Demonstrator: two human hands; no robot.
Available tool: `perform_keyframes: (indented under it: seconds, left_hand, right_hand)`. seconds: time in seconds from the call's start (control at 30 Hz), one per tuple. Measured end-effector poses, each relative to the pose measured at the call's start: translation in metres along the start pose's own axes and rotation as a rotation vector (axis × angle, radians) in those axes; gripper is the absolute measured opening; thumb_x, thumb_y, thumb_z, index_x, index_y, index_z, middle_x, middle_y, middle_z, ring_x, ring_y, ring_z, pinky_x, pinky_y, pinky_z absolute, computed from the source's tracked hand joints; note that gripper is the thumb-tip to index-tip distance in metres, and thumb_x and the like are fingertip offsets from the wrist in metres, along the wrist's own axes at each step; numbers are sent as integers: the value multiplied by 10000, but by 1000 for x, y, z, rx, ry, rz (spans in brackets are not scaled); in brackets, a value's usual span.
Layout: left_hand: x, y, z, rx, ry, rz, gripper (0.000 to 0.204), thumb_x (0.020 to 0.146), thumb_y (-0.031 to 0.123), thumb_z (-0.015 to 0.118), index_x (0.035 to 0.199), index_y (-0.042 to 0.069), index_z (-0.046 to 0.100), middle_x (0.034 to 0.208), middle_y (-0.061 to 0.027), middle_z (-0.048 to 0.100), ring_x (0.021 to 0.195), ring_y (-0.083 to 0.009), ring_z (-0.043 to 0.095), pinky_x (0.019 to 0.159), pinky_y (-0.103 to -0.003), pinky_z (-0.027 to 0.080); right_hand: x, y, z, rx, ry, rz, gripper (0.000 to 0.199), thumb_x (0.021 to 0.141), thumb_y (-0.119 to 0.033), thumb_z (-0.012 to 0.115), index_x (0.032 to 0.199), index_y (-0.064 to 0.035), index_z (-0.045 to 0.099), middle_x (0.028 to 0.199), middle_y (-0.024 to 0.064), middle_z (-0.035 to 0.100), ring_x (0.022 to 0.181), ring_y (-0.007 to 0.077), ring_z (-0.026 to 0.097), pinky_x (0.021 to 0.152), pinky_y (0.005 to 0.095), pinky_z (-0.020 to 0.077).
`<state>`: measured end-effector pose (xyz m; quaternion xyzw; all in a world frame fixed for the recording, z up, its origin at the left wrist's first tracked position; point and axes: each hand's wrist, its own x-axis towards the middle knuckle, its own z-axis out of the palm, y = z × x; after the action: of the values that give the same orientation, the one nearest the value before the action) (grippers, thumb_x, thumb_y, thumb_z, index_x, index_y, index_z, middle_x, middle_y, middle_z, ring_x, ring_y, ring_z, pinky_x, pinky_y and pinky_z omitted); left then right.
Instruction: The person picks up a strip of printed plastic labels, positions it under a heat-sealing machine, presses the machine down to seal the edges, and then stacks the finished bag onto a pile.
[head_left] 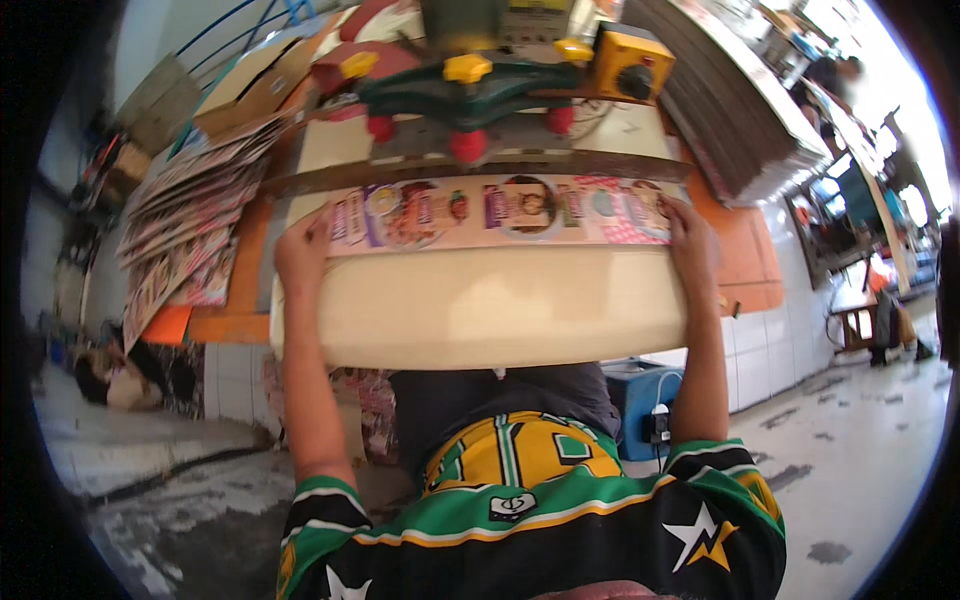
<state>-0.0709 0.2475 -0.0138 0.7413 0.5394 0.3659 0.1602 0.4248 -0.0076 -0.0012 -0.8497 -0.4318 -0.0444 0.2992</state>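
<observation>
A long printed sheet (548, 232), pink with food pictures, lies crosswise on a cream-coloured board (480, 305) in front of me. At its left end, my left hand (303, 248) is closed on the edge, fingers partly hidden. The right end is gripped by my right hand (695, 240), with its fingertips over the print. Just beyond the sheet's far edge, a long metal bar (625, 165) runs across. Above that bar sits a dark green machine bracket (510, 92) with yellow star knobs (467, 68) and red feet (467, 146).
A leaning pile of printed sheets (185, 215) covers the orange table's left side. At the right stands a tall stack of flat board (735, 110). A yellow control box (632, 62) with a black dial is at the back. A blue box (635, 400) is below the table.
</observation>
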Motion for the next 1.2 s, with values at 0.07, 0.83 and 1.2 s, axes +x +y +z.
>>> perform_keyframes:
  seconds: [0.07, 0.83, 1.2]
  left_hand:
    - [1, 8, -5, -5, -14, 7, 346, 986, 362, 624, 1193, 112, 742, 983, -212, 736, 866, -290, 737, 780, -363, 537]
    - [-1, 10, -9, 45, 83, -82, 368, 993, 309, 646, 1185, 9, 736, 1002, -154, 765, 858, -172, 674, 814, -308, 517]
    - [-2, -9, -7, -215, 104, -150, 392, 985, 297, 680, 1169, -46, 725, 1087, -109, 754, 962, -146, 669, 894, -286, 497]
  right_hand:
    - [0, 2, 1, -35, 10, 9, 300, 996, -341, 560, 1240, -269, 720, 1084, 92, 750, 1006, 317, 710, 878, 443, 528]
    - [3, 3, -13, -47, -137, -132, 297, 995, -329, 582, 1238, -231, 721, 956, 130, 743, 874, 341, 692, 778, 462, 515]
    - [33, 28, -15, -158, -172, -124, 393, 948, -207, 540, 1319, -273, 652, 955, 159, 726, 904, 359, 688, 763, 497, 526]
